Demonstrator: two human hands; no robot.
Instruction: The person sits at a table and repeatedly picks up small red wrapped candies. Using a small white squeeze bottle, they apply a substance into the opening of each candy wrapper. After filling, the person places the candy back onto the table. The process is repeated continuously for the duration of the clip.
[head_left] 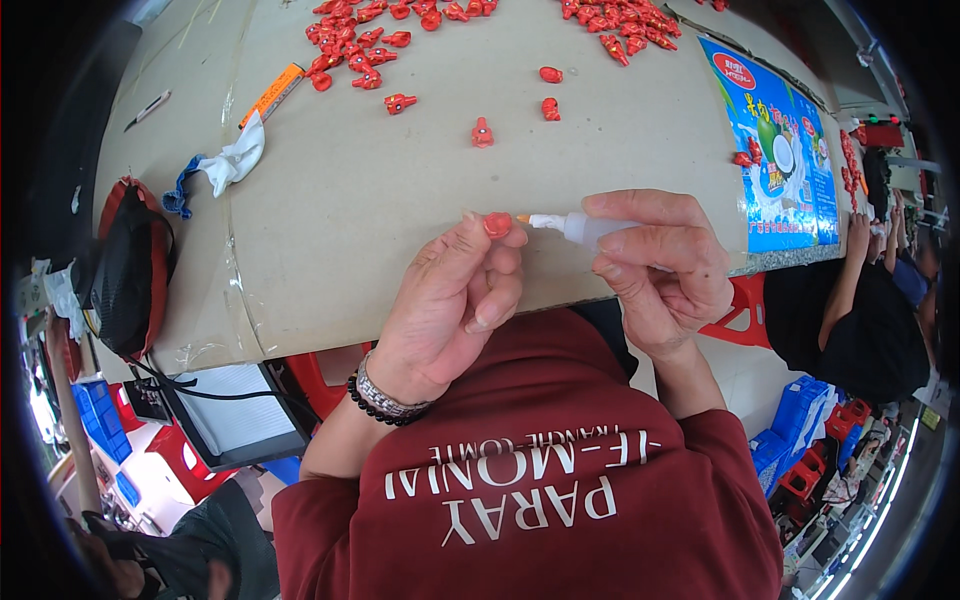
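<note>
Above the near edge of the table, my left hand (455, 295) pinches a small red moulded piece (497, 225) between thumb and fingertips. My right hand (665, 255) grips a translucent white applicator bottle (595, 230) from the side, fingers and thumb closed round it. Its narrow tip, orange-brown at the end, points left and lies just beside the red piece; whether they touch I cannot tell. Further up the table a single red piece (482, 132) stands apart, with another piece (551, 109) to its right.
Loose red pieces lie in a left heap (365, 45) and a right heap (620, 22) at the far side. At left are an orange marker (272, 95), a white cloth (236, 158), a pen (148, 110) and a black-and-red bag (135, 270). A blue printed sheet (775, 150) covers the right end; people sit beyond.
</note>
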